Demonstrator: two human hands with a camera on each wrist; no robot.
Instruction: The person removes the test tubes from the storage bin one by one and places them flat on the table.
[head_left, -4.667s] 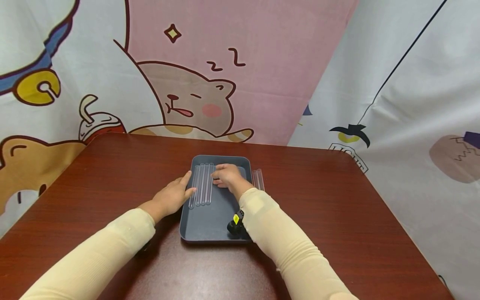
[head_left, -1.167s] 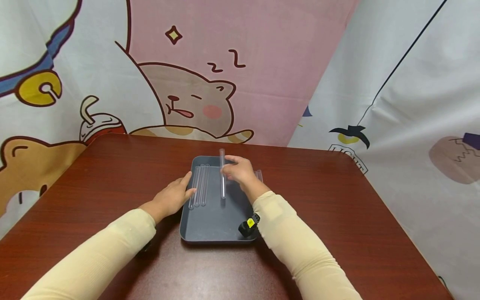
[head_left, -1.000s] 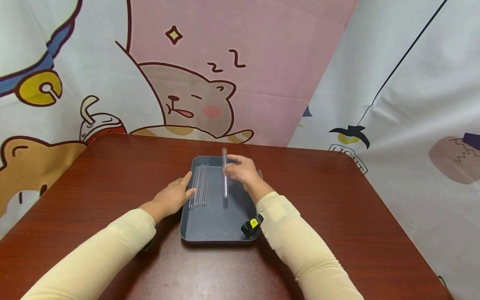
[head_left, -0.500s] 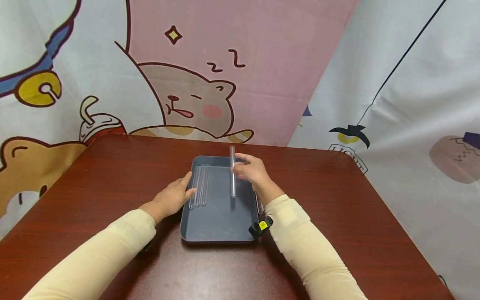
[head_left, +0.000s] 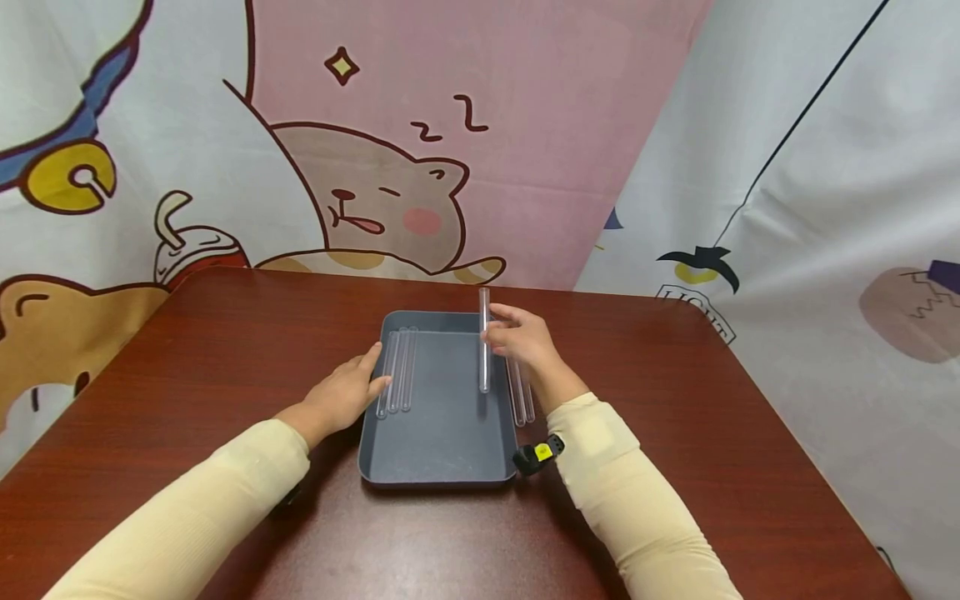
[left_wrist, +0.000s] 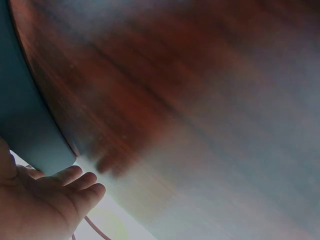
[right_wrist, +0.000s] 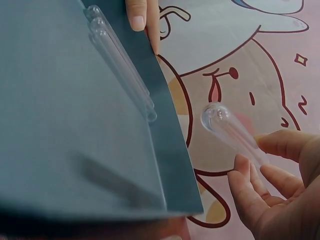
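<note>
A clear test tube is pinched between the thumb and fingers of my right hand, held near upright over the right side of a grey tray. The right wrist view shows the rounded end of this test tube pointing away from the hand. Three more test tubes lie side by side along the tray's left wall. My left hand rests against the tray's left rim with its fingers extended; in the left wrist view the hand is beside the tray wall.
On the brown wooden table, several clear test tubes lie just outside the tray's right edge, partly behind the right hand. A cloth with cartoon animals hangs behind the table. A black wrist camera hangs under the right sleeve.
My right hand has picked up a test tube from the row in the tray and carried it rightward toward the right rim. The left hand has stayed in place.
</note>
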